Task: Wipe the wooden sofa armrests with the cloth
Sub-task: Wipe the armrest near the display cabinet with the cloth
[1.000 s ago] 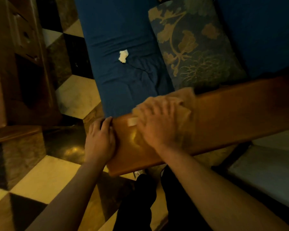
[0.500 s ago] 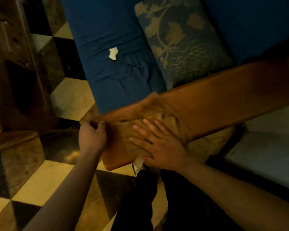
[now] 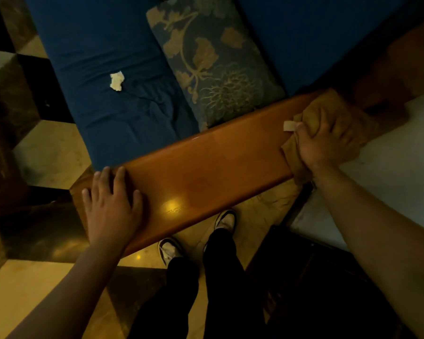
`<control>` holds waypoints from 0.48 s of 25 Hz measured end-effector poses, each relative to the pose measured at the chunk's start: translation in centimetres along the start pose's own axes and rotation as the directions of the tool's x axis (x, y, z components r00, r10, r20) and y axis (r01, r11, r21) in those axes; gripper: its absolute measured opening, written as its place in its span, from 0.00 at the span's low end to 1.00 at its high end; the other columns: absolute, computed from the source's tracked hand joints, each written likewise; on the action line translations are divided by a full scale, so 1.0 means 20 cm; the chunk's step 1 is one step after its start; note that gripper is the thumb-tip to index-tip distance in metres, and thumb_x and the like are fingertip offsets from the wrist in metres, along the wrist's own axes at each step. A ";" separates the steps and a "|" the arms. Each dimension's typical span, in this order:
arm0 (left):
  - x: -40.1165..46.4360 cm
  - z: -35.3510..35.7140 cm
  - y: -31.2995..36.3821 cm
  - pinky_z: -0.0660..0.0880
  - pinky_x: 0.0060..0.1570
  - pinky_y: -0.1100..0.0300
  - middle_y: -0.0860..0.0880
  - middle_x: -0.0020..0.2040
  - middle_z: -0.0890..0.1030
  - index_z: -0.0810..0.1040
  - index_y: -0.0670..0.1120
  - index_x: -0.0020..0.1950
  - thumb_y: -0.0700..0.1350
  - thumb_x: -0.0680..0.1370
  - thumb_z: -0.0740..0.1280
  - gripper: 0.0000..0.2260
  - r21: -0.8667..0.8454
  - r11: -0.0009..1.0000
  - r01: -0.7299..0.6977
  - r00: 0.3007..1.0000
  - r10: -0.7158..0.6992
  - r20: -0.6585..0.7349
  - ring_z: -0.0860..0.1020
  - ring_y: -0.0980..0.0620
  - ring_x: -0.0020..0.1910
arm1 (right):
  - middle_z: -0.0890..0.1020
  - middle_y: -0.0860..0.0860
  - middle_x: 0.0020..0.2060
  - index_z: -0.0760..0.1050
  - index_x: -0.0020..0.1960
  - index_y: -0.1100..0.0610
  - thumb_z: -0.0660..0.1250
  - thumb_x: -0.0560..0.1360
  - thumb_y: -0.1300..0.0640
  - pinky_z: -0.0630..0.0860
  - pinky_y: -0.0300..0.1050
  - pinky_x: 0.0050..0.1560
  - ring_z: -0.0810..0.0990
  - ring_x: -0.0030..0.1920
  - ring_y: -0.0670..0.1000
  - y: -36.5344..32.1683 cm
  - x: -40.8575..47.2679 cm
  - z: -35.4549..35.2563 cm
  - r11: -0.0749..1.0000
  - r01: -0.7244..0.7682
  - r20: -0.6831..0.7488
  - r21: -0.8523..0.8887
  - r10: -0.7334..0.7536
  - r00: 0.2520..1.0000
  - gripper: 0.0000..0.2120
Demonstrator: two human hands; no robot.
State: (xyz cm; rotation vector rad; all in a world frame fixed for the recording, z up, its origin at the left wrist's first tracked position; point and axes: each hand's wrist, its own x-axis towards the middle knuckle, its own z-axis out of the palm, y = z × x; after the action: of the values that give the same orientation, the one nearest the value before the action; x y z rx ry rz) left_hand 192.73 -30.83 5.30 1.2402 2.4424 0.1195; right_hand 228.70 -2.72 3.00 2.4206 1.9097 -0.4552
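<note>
A polished wooden armrest (image 3: pixel 206 172) runs from lower left to upper right across the view. My left hand (image 3: pixel 110 209) rests flat on its near left end, fingers spread. My right hand (image 3: pixel 323 138) grips a bunched tan cloth (image 3: pixel 353 123) and presses it on the armrest toward the far right end. A small pale tag (image 3: pixel 288 126) sticks out of the cloth by my thumb.
A blue sofa seat (image 3: pixel 103 69) lies beyond the armrest with a floral cushion (image 3: pixel 211 64) and a crumpled white scrap (image 3: pixel 116 80) on it. My legs and shoes (image 3: pixel 225 220) stand under the armrest on a checkered floor (image 3: pixel 47 152). A pale surface (image 3: pixel 389 172) lies at the right.
My right hand has slid the cloth from the armrest's near left end to its far right part. My left hand has shifted from gripping the end edge to lying flat on top.
</note>
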 end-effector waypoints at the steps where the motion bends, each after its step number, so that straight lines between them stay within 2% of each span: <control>1: -0.01 0.00 -0.03 0.53 0.79 0.35 0.37 0.82 0.60 0.63 0.44 0.81 0.50 0.83 0.64 0.28 -0.024 1.000 -0.005 1.000 0.005 -0.011 0.56 0.36 0.82 | 0.53 0.59 0.84 0.55 0.84 0.45 0.50 0.75 0.28 0.44 0.72 0.79 0.48 0.82 0.70 -0.05 -0.09 0.03 0.999 0.051 -0.034 -0.004 -0.051 0.998 0.41; 3: -0.05 0.01 -0.08 0.54 0.80 0.38 0.38 0.83 0.59 0.64 0.43 0.81 0.47 0.84 0.63 0.26 -0.100 0.995 0.027 0.999 -0.031 -0.034 0.54 0.38 0.82 | 0.55 0.59 0.84 0.56 0.84 0.46 0.49 0.76 0.28 0.46 0.74 0.79 0.49 0.82 0.71 -0.16 -0.36 0.13 0.966 0.253 -0.043 -0.063 -0.256 0.966 0.41; 5: -0.12 0.02 -0.16 0.54 0.80 0.42 0.40 0.84 0.57 0.64 0.41 0.81 0.44 0.85 0.61 0.24 -0.218 0.974 0.061 0.996 -0.075 -0.057 0.52 0.41 0.83 | 0.54 0.57 0.85 0.53 0.84 0.44 0.52 0.77 0.27 0.45 0.73 0.80 0.48 0.83 0.70 -0.34 -0.73 0.26 0.860 0.502 0.028 -0.096 -0.502 0.865 0.40; 7: -0.18 0.02 -0.27 0.57 0.79 0.47 0.43 0.84 0.57 0.65 0.40 0.81 0.42 0.85 0.60 0.23 -0.339 0.939 0.065 0.993 -0.095 -0.071 0.53 0.44 0.83 | 0.53 0.55 0.85 0.52 0.84 0.43 0.55 0.76 0.25 0.45 0.71 0.80 0.48 0.83 0.69 -0.58 -1.13 0.42 0.680 0.731 0.095 -0.062 -0.725 0.683 0.43; 8: -0.22 0.04 -0.31 0.60 0.78 0.49 0.43 0.83 0.61 0.67 0.41 0.79 0.41 0.85 0.61 0.22 -0.432 0.898 0.085 0.989 -0.130 -0.076 0.58 0.45 0.82 | 0.53 0.54 0.85 0.52 0.84 0.43 0.58 0.74 0.25 0.46 0.70 0.80 0.47 0.83 0.69 -0.69 -1.30 0.48 0.570 0.821 0.137 -0.037 -0.811 0.569 0.45; 9: -0.24 0.05 -0.36 0.64 0.76 0.49 0.43 0.80 0.68 0.72 0.43 0.76 0.42 0.85 0.61 0.19 -0.559 0.817 0.142 0.974 -0.216 -0.069 0.65 0.44 0.79 | 0.53 0.54 0.85 0.53 0.84 0.43 0.60 0.72 0.24 0.46 0.70 0.81 0.46 0.83 0.68 -0.79 -1.45 0.54 0.455 0.891 0.175 -0.017 -0.876 0.450 0.47; 10: -0.25 0.03 -0.41 0.70 0.72 0.47 0.43 0.74 0.76 0.78 0.46 0.71 0.43 0.84 0.62 0.16 -0.727 0.642 0.244 0.929 -0.370 -0.015 0.72 0.41 0.75 | 0.52 0.53 0.85 0.53 0.84 0.43 0.63 0.71 0.23 0.45 0.69 0.81 0.45 0.83 0.68 -0.88 -1.56 0.59 0.342 0.939 0.213 -0.011 -0.917 0.337 0.49; 11: -0.25 0.01 -0.42 0.75 0.66 0.45 0.43 0.65 0.83 0.84 0.51 0.62 0.46 0.83 0.62 0.13 -0.871 0.362 0.332 0.855 -0.506 0.116 0.77 0.37 0.69 | 0.50 0.53 0.85 0.52 0.84 0.43 0.65 0.70 0.24 0.44 0.68 0.81 0.43 0.83 0.67 -0.94 -1.62 0.61 0.251 0.968 0.260 -0.020 -0.933 0.248 0.51; 12: -0.25 -0.02 -0.45 0.77 0.61 0.44 0.44 0.57 0.86 0.87 0.53 0.55 0.49 0.83 0.63 0.12 -0.916 0.083 0.393 0.762 -0.587 0.274 0.79 0.35 0.64 | 0.49 0.53 0.86 0.51 0.85 0.43 0.67 0.70 0.26 0.44 0.67 0.81 0.42 0.84 0.67 -0.99 -1.66 0.62 0.179 0.983 0.305 -0.035 -0.935 0.181 0.51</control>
State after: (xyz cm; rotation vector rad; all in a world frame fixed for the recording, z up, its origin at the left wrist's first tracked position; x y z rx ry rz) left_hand 188.43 -40.08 4.87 -0.2298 2.0176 1.3349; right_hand 200.24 -31.75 2.35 0.5618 2.9205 -0.4021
